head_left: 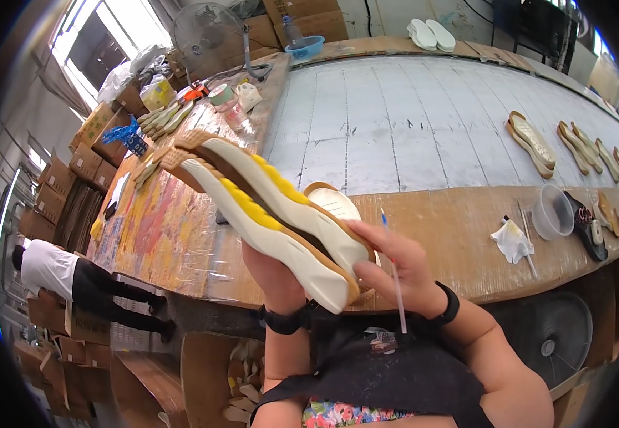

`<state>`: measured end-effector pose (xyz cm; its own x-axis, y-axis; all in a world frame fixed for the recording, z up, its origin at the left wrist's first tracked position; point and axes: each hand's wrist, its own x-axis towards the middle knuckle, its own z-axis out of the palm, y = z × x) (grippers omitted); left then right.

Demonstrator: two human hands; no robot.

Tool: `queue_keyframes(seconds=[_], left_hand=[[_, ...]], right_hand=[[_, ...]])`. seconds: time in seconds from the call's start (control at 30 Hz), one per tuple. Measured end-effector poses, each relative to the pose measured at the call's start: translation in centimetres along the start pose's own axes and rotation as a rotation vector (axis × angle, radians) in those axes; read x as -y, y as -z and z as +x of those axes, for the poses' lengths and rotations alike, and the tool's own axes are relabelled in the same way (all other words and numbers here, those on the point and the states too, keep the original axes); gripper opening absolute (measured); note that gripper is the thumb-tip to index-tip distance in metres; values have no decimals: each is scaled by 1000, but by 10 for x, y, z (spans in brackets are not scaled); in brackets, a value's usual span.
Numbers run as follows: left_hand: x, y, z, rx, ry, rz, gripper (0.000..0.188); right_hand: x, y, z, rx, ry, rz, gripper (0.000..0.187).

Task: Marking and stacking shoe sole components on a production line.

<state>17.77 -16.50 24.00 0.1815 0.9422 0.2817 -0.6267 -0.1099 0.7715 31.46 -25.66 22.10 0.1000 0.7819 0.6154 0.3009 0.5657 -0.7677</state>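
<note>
Two shoe soles are held side by side over the table edge, cream with brown edges and yellow patches on their sidewalls. My left hand (pixel 275 278) grips the near sole (pixel 281 246) from beneath, its fingers mostly hidden. At the other end, my right hand (pixel 403 267) has its thumb and fingers on the far sole (pixel 327 227). A thin, clear stick with a blue section near its tip, like a pen or fine brush (pixel 397 285), is also tucked in that hand. Behind the pair, another sole (pixel 334 202) lies partly covered on the table.
More soles stand on the white tabletop (pixel 395 128) at right. Nearby are a clear plastic tub (pixel 552 212), a crumpled white cloth (pixel 513 241) and a dark insole-like piece (pixel 586 227). A fan (pixel 209 39) stands at the back left. Another person (pixel 74 274) bends among boxes at left.
</note>
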Motion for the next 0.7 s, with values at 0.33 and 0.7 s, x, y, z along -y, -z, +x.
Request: queue_keyframes(seconds=[0.33,0.7], left_hand=[[-6,-10,-19,297,88,98,44],[-16,-53,-25,570,-28,392,65]], right_hand=[[38,66,45,-80,-9,226,38],[119,95,109,37,452,-614,35]])
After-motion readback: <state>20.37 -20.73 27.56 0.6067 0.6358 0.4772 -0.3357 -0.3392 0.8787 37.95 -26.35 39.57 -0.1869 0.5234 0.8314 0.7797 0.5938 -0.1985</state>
